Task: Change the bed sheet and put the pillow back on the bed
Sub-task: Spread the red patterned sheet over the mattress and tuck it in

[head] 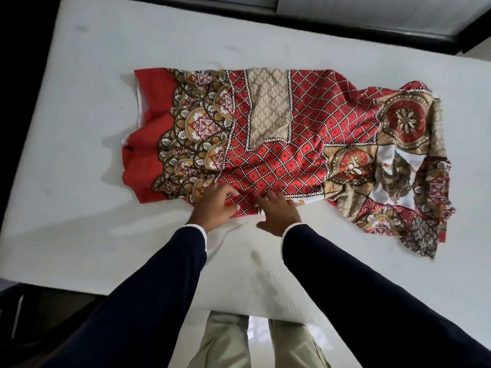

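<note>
A red, gold and beige patterned bed sheet (pixel 279 134) lies partly folded in a long strip across the bare white mattress (pixel 106 75). Its right end is crumpled. My left hand (pixel 215 205) rests on the sheet's near edge with its fingers curled into the cloth. My right hand (pixel 279 211) sits beside it on the same edge, fingers spread and bent over the fabric, thumb out on the mattress. Both arms wear dark sleeves. No pillow is in view.
A dark bed frame (pixel 372 30) runs along the far side of the mattress. Dark floor or furniture shows at the lower left (pixel 39 314). My legs stand against the mattress's near edge (pixel 239 306).
</note>
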`<control>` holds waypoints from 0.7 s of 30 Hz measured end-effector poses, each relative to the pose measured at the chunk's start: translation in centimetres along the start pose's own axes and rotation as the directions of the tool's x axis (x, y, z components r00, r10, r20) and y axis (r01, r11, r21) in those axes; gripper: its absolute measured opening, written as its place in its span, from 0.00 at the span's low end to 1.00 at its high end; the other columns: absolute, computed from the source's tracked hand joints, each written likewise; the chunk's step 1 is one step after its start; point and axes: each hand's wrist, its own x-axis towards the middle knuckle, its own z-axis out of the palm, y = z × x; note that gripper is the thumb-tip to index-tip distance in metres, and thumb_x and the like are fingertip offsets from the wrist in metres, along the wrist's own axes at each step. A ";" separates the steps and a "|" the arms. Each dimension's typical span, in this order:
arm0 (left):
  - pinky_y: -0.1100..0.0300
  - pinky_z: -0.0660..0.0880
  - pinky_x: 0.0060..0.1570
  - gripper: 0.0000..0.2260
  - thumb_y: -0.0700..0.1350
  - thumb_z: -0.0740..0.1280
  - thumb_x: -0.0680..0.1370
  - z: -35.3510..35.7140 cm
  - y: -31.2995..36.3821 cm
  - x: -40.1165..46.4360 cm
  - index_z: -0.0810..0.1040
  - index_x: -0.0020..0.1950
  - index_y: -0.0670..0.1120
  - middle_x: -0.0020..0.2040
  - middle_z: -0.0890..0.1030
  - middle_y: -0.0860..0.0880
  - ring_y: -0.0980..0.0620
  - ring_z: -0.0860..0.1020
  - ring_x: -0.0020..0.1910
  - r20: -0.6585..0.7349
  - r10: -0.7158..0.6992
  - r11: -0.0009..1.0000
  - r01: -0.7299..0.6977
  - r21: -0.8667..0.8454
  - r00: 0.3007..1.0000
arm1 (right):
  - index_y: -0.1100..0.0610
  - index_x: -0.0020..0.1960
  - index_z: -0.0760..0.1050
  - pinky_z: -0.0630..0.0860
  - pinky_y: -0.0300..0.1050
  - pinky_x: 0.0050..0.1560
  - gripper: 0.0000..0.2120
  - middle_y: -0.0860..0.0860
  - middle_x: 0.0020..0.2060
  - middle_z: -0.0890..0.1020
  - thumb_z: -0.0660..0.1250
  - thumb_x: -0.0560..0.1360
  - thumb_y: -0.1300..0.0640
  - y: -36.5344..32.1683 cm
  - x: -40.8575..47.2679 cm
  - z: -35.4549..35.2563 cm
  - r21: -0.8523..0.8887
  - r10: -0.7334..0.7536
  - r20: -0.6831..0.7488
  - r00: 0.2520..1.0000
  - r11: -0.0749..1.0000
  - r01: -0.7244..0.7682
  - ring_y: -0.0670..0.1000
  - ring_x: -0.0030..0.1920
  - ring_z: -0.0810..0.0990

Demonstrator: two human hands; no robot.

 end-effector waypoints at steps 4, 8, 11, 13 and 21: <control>0.45 0.65 0.64 0.22 0.46 0.72 0.73 2.8 -3.0 -0.3 0.73 0.67 0.54 0.65 0.71 0.51 0.49 0.69 0.66 0.017 0.036 0.946 -0.040 0.321 0.999 | 0.52 0.68 0.71 0.73 0.58 0.61 0.26 0.54 0.63 0.74 0.72 0.73 0.46 2.1 -0.1 2.0 -0.076 -0.020 -0.234 0.972 0.997 0.002 0.59 0.62 0.74; 0.47 0.67 0.58 0.11 0.46 0.73 0.73 3.1 -4.0 0.3 0.78 0.54 0.54 0.56 0.77 0.54 0.49 0.74 0.56 -0.128 0.212 0.822 -0.106 0.560 0.969 | 0.52 0.65 0.73 0.73 0.56 0.58 0.26 0.52 0.60 0.75 0.75 0.70 0.45 3.4 0.7 1.2 -0.096 -0.070 -0.298 0.952 0.994 0.044 0.58 0.60 0.75; 0.49 0.67 0.55 0.06 0.41 0.71 0.76 2.6 -3.5 0.6 0.76 0.47 0.50 0.43 0.80 0.55 0.50 0.77 0.46 -0.252 0.302 0.872 -0.159 0.463 0.919 | 0.51 0.64 0.73 0.72 0.56 0.58 0.28 0.51 0.60 0.74 0.75 0.69 0.42 3.5 0.8 1.1 -0.055 -0.095 -0.309 0.946 0.995 0.083 0.57 0.60 0.74; 0.53 0.68 0.50 0.06 0.37 0.69 0.77 1.5 -2.2 0.7 0.75 0.48 0.47 0.39 0.78 0.57 0.52 0.77 0.38 -0.303 0.336 0.926 -0.253 0.282 0.892 | 0.50 0.63 0.73 0.72 0.56 0.58 0.28 0.50 0.59 0.75 0.74 0.69 0.39 3.4 0.1 1.4 0.017 -0.077 -0.352 0.933 0.996 0.088 0.56 0.59 0.73; 0.69 0.64 0.39 0.05 0.39 0.62 0.83 -6.5 5.1 -0.8 0.72 0.58 0.40 0.43 0.73 0.56 0.54 0.74 0.39 -0.246 0.384 0.923 -0.376 0.081 0.890 | 0.56 0.52 0.78 0.71 0.50 0.40 0.09 0.50 0.39 0.80 0.64 0.81 0.51 1.9 -3.1 -6.2 0.557 0.105 -0.460 0.882 0.808 0.194 0.55 0.40 0.77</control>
